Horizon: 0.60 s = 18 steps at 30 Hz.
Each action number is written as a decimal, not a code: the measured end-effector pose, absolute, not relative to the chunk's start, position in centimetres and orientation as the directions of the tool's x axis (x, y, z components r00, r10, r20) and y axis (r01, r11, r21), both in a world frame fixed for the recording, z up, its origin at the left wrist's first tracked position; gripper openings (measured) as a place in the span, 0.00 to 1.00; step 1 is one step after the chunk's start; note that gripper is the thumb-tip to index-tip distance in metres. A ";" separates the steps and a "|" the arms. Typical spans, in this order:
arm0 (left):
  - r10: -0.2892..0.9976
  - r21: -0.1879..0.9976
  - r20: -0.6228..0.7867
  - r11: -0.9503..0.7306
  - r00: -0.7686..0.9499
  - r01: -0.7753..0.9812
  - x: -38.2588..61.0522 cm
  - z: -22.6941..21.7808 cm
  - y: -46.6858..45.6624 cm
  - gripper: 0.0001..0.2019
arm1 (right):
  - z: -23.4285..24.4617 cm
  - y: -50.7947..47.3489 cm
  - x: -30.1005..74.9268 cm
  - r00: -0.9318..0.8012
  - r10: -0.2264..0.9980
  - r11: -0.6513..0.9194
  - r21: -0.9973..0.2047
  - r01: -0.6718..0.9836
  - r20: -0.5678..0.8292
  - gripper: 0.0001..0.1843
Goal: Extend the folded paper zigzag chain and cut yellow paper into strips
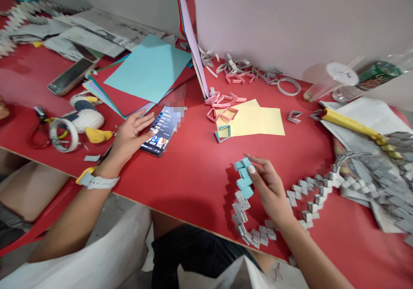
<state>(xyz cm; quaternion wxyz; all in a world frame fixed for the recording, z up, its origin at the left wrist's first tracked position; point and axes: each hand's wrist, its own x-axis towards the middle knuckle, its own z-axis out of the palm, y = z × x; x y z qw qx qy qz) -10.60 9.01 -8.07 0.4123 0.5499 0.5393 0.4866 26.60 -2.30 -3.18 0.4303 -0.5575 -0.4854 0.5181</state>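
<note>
My left hand (129, 136) lies flat on the red table (193, 168), fingers stretched out, with a fingertip touching the lit screen of a smartphone (160, 131). A white watch sits on that wrist. My right hand (269, 188) pinches the blue end of a folded paper chain (244, 178). The chain turns to grey newspaper links (254, 231) and curls under my wrist toward the right.
Coloured paper sheets (146, 72) lie at the back left, a yellow sheet (254, 121) with pink folded links (222, 102) in the middle. Tape roll (63, 134), plush toy (85, 117), second phone (71, 76) and newspapers sit left. Plastic cup (332, 80) and a woven paper pile (377, 181) are right.
</note>
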 end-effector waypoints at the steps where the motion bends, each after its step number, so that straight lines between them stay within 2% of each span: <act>1: 0.995 0.977 0.092 -0.081 -0.049 0.197 -10.6 -8.1 9.0 0.38 | -3.2 -2.3 26.6 -0.003 0.987 -0.159 -0.982 0.106 -0.160 0.15; 7: 0.994 0.973 0.104 -0.095 -0.033 0.209 -10.3 -7.5 8.7 0.38 | -3.2 -2.2 26.6 -0.002 0.988 -0.151 -0.979 0.139 -0.152 0.16; 10: 0.978 0.958 0.172 -0.139 -0.115 0.250 -9.7 -7.0 8.4 0.29 | -3.1 -2.1 26.6 0.007 0.989 -0.146 -0.977 0.156 -0.147 0.16; 14: 0.925 0.896 0.311 -0.209 -0.216 0.391 -9.4 -6.8 8.2 0.16 | -3.0 -2.2 26.6 0.011 0.989 -0.150 -0.973 0.173 -0.151 0.16; 18: 0.911 0.871 0.344 -0.219 -0.227 0.441 -9.7 -7.0 8.3 0.13 | -2.9 -2.2 26.6 0.009 0.987 -0.162 -0.973 0.162 -0.163 0.16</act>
